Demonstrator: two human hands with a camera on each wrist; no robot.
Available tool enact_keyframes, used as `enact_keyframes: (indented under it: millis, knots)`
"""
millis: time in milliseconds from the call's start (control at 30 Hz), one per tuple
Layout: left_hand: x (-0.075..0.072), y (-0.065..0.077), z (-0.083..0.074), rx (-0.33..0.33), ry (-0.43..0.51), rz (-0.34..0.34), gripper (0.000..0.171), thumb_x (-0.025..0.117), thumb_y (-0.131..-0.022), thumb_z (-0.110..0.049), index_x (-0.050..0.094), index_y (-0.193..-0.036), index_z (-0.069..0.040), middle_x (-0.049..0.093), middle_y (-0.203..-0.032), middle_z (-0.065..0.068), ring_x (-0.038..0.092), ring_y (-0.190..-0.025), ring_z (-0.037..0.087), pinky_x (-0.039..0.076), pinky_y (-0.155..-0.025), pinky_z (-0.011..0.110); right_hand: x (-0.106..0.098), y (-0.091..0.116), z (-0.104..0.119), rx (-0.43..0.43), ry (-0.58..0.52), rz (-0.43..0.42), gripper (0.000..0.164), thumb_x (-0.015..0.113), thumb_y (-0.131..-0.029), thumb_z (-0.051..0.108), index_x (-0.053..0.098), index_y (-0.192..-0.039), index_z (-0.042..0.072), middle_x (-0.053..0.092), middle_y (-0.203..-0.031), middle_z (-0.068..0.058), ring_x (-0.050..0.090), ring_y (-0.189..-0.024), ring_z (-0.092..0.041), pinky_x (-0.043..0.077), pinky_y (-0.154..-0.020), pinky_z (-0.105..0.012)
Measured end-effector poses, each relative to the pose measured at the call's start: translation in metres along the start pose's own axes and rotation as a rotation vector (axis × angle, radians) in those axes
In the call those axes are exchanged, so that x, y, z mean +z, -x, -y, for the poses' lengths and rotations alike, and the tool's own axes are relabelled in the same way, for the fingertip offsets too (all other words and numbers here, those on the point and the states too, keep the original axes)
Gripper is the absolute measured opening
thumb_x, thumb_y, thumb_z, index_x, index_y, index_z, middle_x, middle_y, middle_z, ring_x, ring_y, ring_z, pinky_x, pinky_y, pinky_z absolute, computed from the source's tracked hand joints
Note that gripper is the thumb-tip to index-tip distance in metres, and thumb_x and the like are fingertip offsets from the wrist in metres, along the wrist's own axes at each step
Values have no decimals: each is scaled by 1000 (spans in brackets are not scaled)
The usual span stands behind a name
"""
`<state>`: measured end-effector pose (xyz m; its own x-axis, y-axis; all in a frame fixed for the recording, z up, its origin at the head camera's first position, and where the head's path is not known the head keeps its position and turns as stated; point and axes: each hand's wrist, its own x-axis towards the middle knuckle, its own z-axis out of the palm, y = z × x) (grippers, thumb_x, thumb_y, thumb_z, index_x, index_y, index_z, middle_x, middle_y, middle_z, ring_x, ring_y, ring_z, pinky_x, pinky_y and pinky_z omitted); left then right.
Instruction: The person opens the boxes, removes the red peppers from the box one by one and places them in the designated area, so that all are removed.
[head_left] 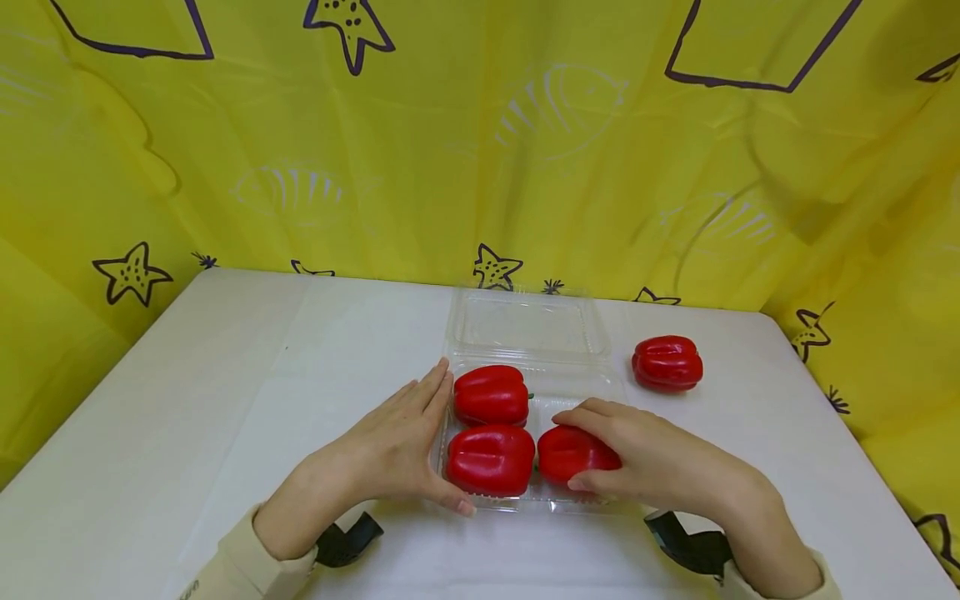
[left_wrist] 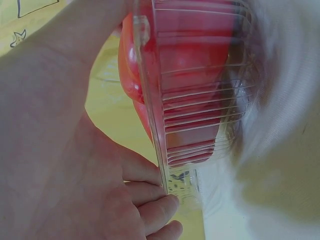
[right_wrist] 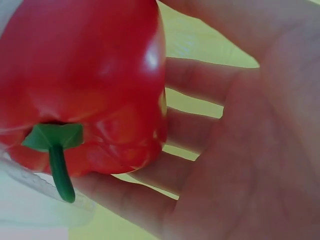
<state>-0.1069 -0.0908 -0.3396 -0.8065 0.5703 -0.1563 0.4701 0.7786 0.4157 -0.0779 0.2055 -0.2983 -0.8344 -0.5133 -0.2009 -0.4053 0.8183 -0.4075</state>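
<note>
A clear plastic box (head_left: 549, 408) is set on a white desk (head_left: 225, 383), its lid (head_left: 528, 325) laid open towards the back. In the left half of the base 2 red peppers are held: the far left pepper (head_left: 491, 396) and, right in front of it, the near left pepper (head_left: 491, 460). A held pepper (head_left: 572, 454) is gripped by the right hand (head_left: 637, 454) at the near right part of the base, just beside the near left pepper. The fingers of that hand are bent over its far side and the thumb is placed at its near side; by the right wrist view, its green stem (right_wrist: 59, 160) is turned towards the palm. Whether its underside is supported by the box floor cannot be told.

The left side of the box is touched by the left hand (head_left: 401, 442), whose fingers are stretched out along the edge, the thumb spread towards the near corner; no pepper is grasped by it.

A 4th pepper (head_left: 667, 363) is left on the desk, to the right of the box. The desk is backed by a yellow curtain (head_left: 420, 192) printed with outlined shapes.
</note>
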Motion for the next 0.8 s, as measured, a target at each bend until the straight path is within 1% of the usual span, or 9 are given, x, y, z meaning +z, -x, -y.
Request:
enact_keyframes:
  millis: [167, 300, 400, 567, 700, 800]
  knots:
    - [0, 0, 0, 2, -7, -2, 135, 81, -59, -71, 19, -158, -4, 10, -168, 10, 16, -155, 28, 24, -123, 49, -5, 4, -1, -5, -11, -30, 59, 78, -82, 46, 60, -133, 20, 62, -119, 8, 58, -104, -10, 56, -78, -20]
    - [0, 0, -1, 0, -12, -1, 135, 81, -58, -71, 19, -158, -4, 11, -168, 11, 17, -154, 28, 26, -122, 49, -9, 10, -3, -26, -11, -92, 57, 73, -84, 51, 59, -133, 24, 62, -120, 12, 58, -106, -9, 57, -81, -22]
    - [0, 1, -1, 2, -6, -6, 134, 81, -58, -70, 20, -158, -4, 12, -168, 11, 17, -154, 29, 26, -122, 50, -12, 13, -4, -42, -14, -143, 58, 72, -85, 53, 57, -133, 26, 61, -122, 12, 58, -108, -10, 57, -81, -23]
    - [0, 1, 0, 7, -3, -8, 134, 81, -59, -70, 20, -158, -4, 12, -167, 12, 17, -154, 29, 26, -122, 51, -16, 17, -6, -36, -10, -211, 59, 76, -83, 48, 56, -134, 25, 61, -126, 8, 56, -114, -16, 58, -78, -23]
    - [0, 0, 0, 14, -8, -11, 134, 80, -59, -71, 20, -157, -3, 12, -167, 13, 17, -154, 30, 26, -122, 50, -19, 19, -8, -20, -3, -243, 60, 79, -81, 42, 56, -135, 27, 61, -127, 8, 56, -116, -18, 58, -78, -25]
    - [0, 0, 0, 20, -9, -15, 134, 80, -59, -72, 20, -157, -2, 12, -167, 13, 18, -154, 30, 25, -122, 50, -21, 20, -10, -10, -4, -264, 61, 80, -81, 42, 55, -135, 26, 62, -128, 7, 56, -116, -19, 59, -77, -28]
